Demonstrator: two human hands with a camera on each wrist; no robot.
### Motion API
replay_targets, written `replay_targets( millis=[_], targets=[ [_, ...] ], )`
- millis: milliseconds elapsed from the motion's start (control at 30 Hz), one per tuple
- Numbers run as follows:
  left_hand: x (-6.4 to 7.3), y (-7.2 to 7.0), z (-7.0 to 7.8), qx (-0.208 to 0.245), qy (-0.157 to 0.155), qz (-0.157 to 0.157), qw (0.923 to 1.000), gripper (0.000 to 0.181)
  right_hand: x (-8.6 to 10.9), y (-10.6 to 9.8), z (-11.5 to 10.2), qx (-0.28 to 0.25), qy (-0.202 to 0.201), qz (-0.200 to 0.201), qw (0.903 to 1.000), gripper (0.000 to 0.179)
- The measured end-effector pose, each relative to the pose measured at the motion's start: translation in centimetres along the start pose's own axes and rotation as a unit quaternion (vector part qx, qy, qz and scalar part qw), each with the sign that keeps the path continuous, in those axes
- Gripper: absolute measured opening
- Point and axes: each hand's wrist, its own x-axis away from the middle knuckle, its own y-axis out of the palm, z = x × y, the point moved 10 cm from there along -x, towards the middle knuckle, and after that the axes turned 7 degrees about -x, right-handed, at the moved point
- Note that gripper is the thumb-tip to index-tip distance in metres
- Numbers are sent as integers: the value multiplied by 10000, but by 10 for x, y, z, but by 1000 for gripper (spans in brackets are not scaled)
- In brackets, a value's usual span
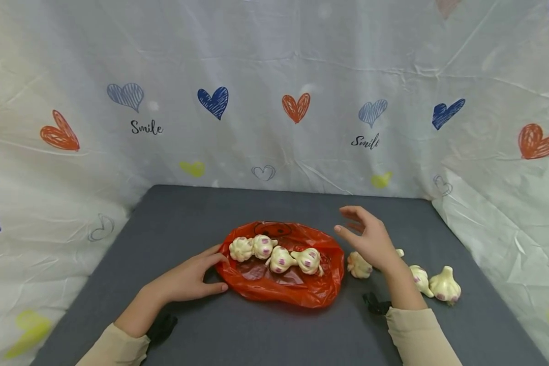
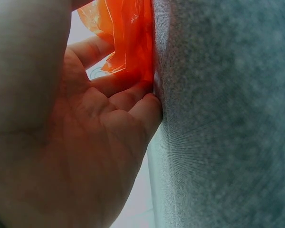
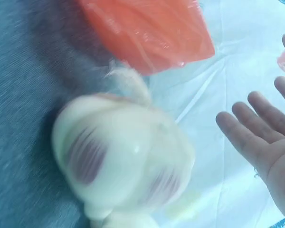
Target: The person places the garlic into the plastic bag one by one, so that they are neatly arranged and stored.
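A red plastic bag lies with its mouth spread wide on the dark table, several garlic bulbs sitting inside. At its left edge, my left hand touches the plastic with loosely bent fingers, the thumb low at the near side. The left wrist view has those fingers against the orange-looking bag at table level. My right hand is raised to the right of the bag, holding nothing, fingers apart. Beneath and beside it are more garlic bulbs, one of them large and blurred in the right wrist view.
The grey table ends at a pale curtain printed with hearts, which also closes off both sides. A single garlic bulb lies close to the bag's right edge. Dark straps show at both wrists.
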Motion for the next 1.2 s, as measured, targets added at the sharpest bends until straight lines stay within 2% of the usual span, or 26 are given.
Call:
replay_targets(
  millis=[400,600,700,833,1200],
  targets=[
    [-1,1,1,21,-42,22,10000,52,34,-6,16,336,276,5,9991,58],
    [0,2,-1,28,-68,-23,10000,56,50,-1,21,372,260,-23,9990,60],
    [0,2,0,24,-23,-14,10000,56,57,-1,23,467,233,112,9986,59],
    [0,2,1,34,5,-15,10000,57,63,-1,28,556,248,240,9979,57],
    [1,1,-1,26,5,-14,10000,57,68,2,46,335,401,117,9986,63]
  ],
)
